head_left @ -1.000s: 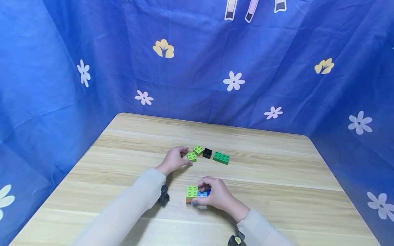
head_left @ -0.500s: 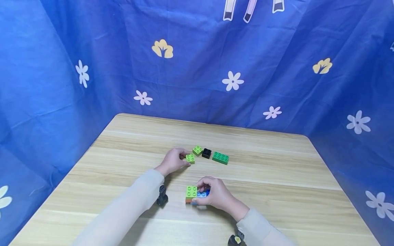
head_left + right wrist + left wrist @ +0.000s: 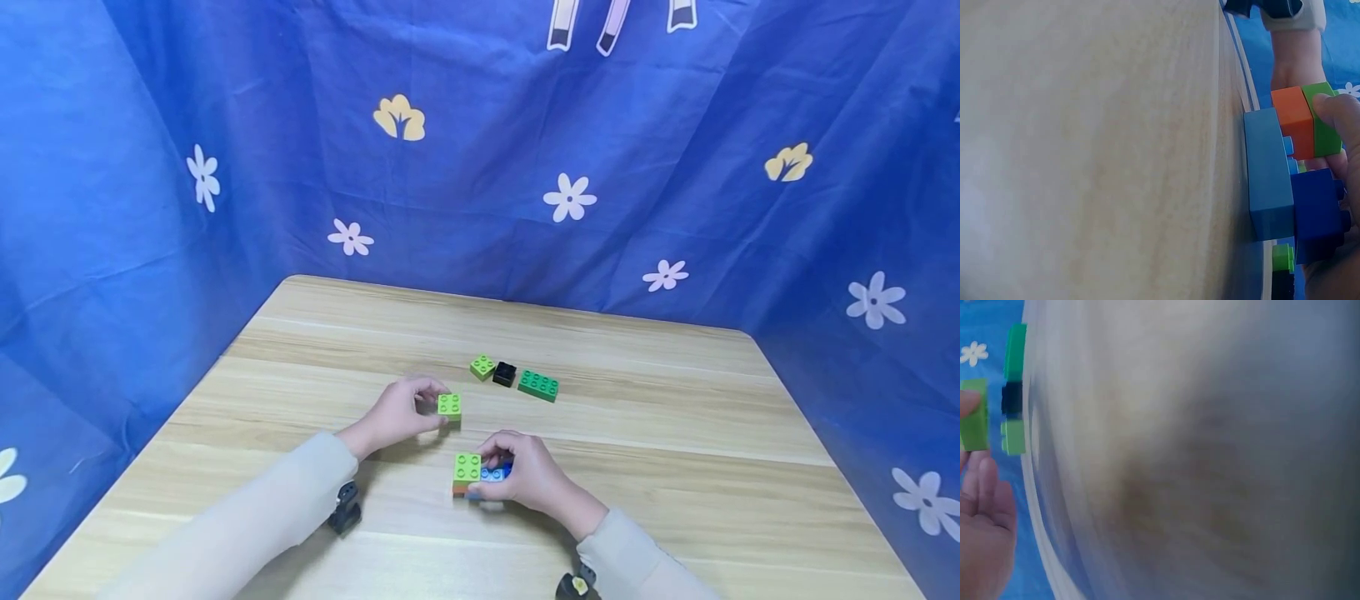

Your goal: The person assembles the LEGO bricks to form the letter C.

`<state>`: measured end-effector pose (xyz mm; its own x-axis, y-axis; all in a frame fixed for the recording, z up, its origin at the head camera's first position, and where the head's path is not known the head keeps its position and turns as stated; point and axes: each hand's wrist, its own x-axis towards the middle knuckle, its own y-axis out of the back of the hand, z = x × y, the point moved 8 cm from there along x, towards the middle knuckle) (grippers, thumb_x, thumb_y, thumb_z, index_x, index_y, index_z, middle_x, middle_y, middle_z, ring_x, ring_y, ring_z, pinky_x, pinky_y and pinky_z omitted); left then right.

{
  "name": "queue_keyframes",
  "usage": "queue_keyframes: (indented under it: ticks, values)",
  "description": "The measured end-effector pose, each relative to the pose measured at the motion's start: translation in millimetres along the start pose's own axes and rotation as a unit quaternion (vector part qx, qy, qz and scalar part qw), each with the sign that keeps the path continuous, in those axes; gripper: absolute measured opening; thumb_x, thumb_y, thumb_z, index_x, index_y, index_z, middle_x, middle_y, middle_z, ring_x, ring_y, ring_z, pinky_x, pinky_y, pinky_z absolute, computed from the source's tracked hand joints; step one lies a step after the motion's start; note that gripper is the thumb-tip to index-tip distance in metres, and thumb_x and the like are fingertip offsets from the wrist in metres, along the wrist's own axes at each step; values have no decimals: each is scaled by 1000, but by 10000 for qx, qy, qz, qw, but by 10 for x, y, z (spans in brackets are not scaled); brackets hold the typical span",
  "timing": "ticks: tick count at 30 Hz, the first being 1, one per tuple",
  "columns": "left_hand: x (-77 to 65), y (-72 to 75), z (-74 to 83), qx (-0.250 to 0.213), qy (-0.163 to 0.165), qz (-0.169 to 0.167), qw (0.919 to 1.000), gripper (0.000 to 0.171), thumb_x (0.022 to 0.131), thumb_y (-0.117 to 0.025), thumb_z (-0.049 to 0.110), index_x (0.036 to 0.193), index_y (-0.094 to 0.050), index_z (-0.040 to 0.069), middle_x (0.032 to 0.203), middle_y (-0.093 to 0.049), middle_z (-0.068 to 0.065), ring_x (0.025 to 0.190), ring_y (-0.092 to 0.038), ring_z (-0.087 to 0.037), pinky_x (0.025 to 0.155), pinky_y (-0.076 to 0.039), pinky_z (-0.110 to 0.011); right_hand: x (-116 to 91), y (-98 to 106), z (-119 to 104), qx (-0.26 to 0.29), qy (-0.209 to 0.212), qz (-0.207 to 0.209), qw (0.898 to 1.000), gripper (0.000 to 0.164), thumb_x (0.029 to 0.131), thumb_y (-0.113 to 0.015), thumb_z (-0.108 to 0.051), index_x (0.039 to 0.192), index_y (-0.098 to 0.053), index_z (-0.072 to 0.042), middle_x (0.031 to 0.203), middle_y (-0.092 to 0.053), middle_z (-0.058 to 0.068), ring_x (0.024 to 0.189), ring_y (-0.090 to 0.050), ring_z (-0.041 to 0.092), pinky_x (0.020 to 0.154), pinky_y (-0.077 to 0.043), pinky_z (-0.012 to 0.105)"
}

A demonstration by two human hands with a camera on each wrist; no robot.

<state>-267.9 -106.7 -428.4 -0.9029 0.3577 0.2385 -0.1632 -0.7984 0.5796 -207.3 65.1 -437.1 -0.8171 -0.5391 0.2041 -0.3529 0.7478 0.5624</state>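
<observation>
- Left hand (image 3: 397, 412), extended forward, pinches one lime brick (image 3: 449, 406) beyond the stack.
- Right hand (image 3: 531, 475), nearer, grips the stack: one light-blue brick (image 3: 1268, 175), one dark-blue brick (image 3: 1315, 212), one orange brick (image 3: 1293, 122), one lime top (image 3: 467, 462).
- Farther back: one loose lime block (image 3: 482, 367), one black (image 3: 505, 374), one green (image 3: 538, 385).

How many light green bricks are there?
3: a held brick in the left hand, a top brick on the stack the right hand grips, and a far brick beside the black brick. More may be hidden.

Three lime bricks (image 3: 449, 406), two blue bricks (image 3: 1269, 178), one green brick (image 3: 538, 385), one black brick (image 3: 505, 374), one orange brick (image 3: 1294, 119)
</observation>
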Motion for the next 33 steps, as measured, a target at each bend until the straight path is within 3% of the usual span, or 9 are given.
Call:
queue_keyframes:
  ticks: [8,21,28,33]
  values:
    - [-222,-36,227,-216,-567,-31,9982,38,71,-79,5,106,-65,8,97,-62,4,88,-58,-22,79,-51,-38,1,1,-17,-12,116,52,9999,31,68,-86,-26,90,-67,-16,79,-64,-5,72,-57,6,68,-51,23]
    - [-434,-125,561,-505,-779,-139,9956,37,72,-79,6,106,-64,8,96,-61,4,88,-56,-23,79,-51,-38,4,2,-12,-20,-1,81,10000,31,67,-87,-24,90,-68,-16,79,-64,-5,73,-58,6,70,-51,23]
    - [-487,-202,577,-490,-760,-233,9956,38,67,-81,3,101,-66,7,94,-62,1,85,-57,-28,77,-51,-40,1,7,-25,-28,45,91,9999,32,66,-87,-25,89,-67,-15,78,-65,-3,72,-58,7,69,-51,23]
    - [-496,-218,628,-478,-748,-307,9956,37,67,-82,8,100,-66,10,92,-61,5,84,-57,-25,77,-51,-37,-1,11,-46,-108,166,97,9998,32,67,-87,-21,90,-67,-13,79,-64,-5,72,-58,6,68,-51,23]
